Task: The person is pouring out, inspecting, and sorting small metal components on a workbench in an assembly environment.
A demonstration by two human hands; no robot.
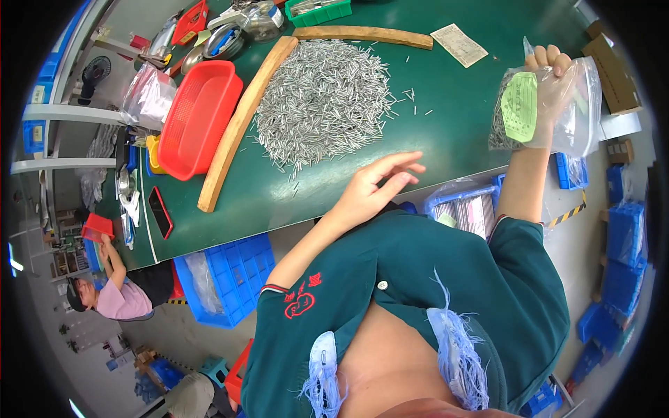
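My right hand (549, 61) is raised at the right, its fingers curled over the top of a clear plastic bag (580, 129). The bag hangs over the table's right end. Small metal pins show in its lower left part, and a green paper label (519, 108) with writing is on its front. Above the table's near edge, my left hand (380, 184) is open and holds nothing, with its fingers loosely stretched to the right. Beyond it, a large heap of short silver metal pins (324, 104) lies on the green table (446, 118). A few pins are scattered beside the heap.
Two wooden bars (247, 125) (362, 33) border the heap. Left of them stand a red plastic basket (198, 118) and a red-edged phone (160, 212). A paper slip (459, 45) lies at the back. Blue crates (230, 275) stand below the near edge. Another person (122, 292) works at far left.
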